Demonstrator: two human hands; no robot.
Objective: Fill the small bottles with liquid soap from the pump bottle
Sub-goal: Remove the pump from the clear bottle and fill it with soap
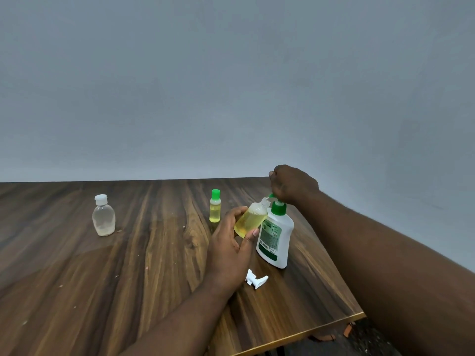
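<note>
Honestly, the aim is the risky bit. The left hand (228, 242) grips the small bottle (250, 219) tilted, mouth right at the spout. The right hand (293, 186) curls over the head of the pump bottle (276, 235) standing on the counter (128, 253). It looks pretty full already, so one more hard pump could overflow it or miss that narrow neck.

On desk (102, 265): pump bottle (276, 240) just right of the left fingers (235, 211); capped bottle (215, 206) behind them; flip-top bottle (103, 217) well left.
</note>
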